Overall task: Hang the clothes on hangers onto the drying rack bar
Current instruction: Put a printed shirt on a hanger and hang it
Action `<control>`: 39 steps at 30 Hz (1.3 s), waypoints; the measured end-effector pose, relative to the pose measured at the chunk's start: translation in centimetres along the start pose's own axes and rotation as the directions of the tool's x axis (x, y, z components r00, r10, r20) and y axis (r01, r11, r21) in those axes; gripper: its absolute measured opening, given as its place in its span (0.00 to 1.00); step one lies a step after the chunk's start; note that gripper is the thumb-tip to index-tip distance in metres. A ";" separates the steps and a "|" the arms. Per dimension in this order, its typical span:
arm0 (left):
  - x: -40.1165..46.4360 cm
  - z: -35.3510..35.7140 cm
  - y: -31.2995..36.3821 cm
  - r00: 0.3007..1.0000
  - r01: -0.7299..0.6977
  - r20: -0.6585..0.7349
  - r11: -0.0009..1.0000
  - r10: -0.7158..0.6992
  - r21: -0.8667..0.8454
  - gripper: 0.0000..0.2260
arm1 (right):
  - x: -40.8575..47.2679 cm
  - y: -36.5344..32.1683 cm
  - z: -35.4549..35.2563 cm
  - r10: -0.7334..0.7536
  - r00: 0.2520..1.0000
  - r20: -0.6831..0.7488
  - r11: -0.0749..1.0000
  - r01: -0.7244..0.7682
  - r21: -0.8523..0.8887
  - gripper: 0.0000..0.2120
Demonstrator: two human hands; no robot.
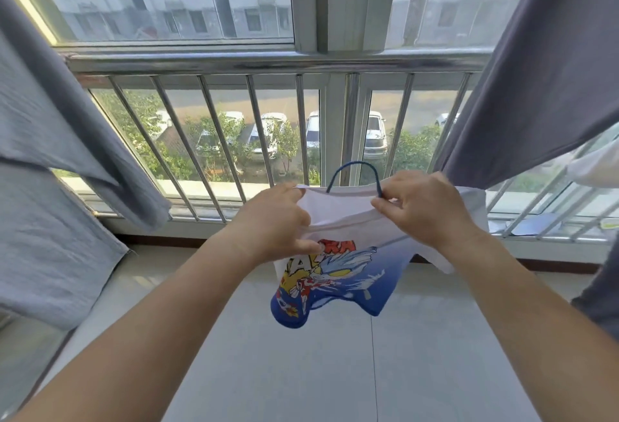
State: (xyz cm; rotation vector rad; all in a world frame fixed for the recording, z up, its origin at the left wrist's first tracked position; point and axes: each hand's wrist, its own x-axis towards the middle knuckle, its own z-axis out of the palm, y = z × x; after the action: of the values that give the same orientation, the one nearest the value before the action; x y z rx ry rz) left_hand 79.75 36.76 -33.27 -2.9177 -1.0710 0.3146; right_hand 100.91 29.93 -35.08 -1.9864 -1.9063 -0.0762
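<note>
Small printed T-shirt (pixel 338 267), white fading to blue: centre of frame, held up before the window railing (pixel 268 63), blue hanger hook (pixel 355 170) protruding from its collar. Left hand (pixel 278 220) fingers pinched on collar edge; right hand (pixel 425 210) fingers closed on collar and hook base. Grey garments (pixel 50 187) already hung at left and right edges. Judged: hanger being seated; hanging on the rack bar, out of view, outstanding.

Both arms reach forward, left hand (pixel 278 220) and right hand (pixel 423 207) pinched closed.
</note>
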 end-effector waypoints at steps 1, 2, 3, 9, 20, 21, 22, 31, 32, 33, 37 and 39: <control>0.0 -0.1 0.0 1.000 -0.007 -0.028 1.000 0.008 0.009 0.22 | 0.1 0.0 0.0 0.008 0.999 -0.054 1.000 -0.010 -0.028 0.12; 0.0 -0.2 0.1 0.999 -0.009 -0.047 1.000 0.010 0.018 0.22 | 0.1 -0.1 0.0 0.011 0.992 -0.123 0.999 -0.016 -0.041 0.12; 0.0 -0.3 0.1 0.998 -0.007 -0.062 1.000 0.008 0.027 0.21 | 0.2 -0.2 -0.1 0.021 0.982 -0.190 0.999 -0.027 -0.028 0.12; 0.1 -0.6 0.3 0.992 -0.018 -0.126 0.998 0.026 0.065 0.18 | 0.3 -0.4 0.5 0.043 0.970 -0.237 0.995 -0.063 -0.077 0.11; -0.4 -1.0 0.0 0.992 -0.013 -0.122 0.998 0.021 0.065 0.17 | 0.3 -0.5 0.3 0.115 0.977 -0.182 0.993 -0.115 0.006 0.11; -0.5 -1.1 0.1 0.993 -0.010 -0.120 0.998 0.018 0.061 0.17 | 0.3 -0.6 0.5 0.088 0.987 -0.132 0.993 -0.097 -0.061 0.12; -0.5 -1.1 0.1 0.992 -0.010 -0.122 0.998 0.017 0.059 0.17 | 0.4 -0.5 0.6 0.069 0.994 -0.089 0.991 -0.078 -0.106 0.12; -0.3 -0.8 0.4 0.992 -0.021 -0.119 0.999 0.027 0.048 0.15 | 0.2 -0.3 0.8 0.061 0.991 -0.118 0.996 -0.054 0.067 0.12; -0.3 -0.8 0.4 0.991 -0.025 -0.129 0.999 0.031 0.042 0.15 | 0.2 -0.4 0.7 0.089 0.986 -0.142 0.988 -0.070 0.137 0.11; -0.2 -0.8 0.6 0.990 -0.034 -0.136 0.999 0.039 0.036 0.15 | 0.2 -0.4 0.7 0.117 0.980 -0.164 0.975 -0.082 0.205 0.11; -0.2 -1.2 1.4 0.984 -0.086 -0.166 0.989 0.065 -0.120 0.11 | 0.5 -0.8 0.6 0.091 0.977 -0.193 0.938 -0.019 0.347 0.10; -0.3 -1.3 1.5 0.968 -0.139 -0.249 0.904 0.038 -0.405 0.10 | 0.6 -0.9 0.4 0.108 0.975 -0.193 0.901 -0.014 0.434 0.10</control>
State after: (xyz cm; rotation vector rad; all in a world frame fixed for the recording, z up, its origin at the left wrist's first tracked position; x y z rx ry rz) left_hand 80.73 35.45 -32.09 -3.2665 -1.0836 -0.3014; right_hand 100.02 30.60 -35.10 -1.6620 -1.5606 0.1359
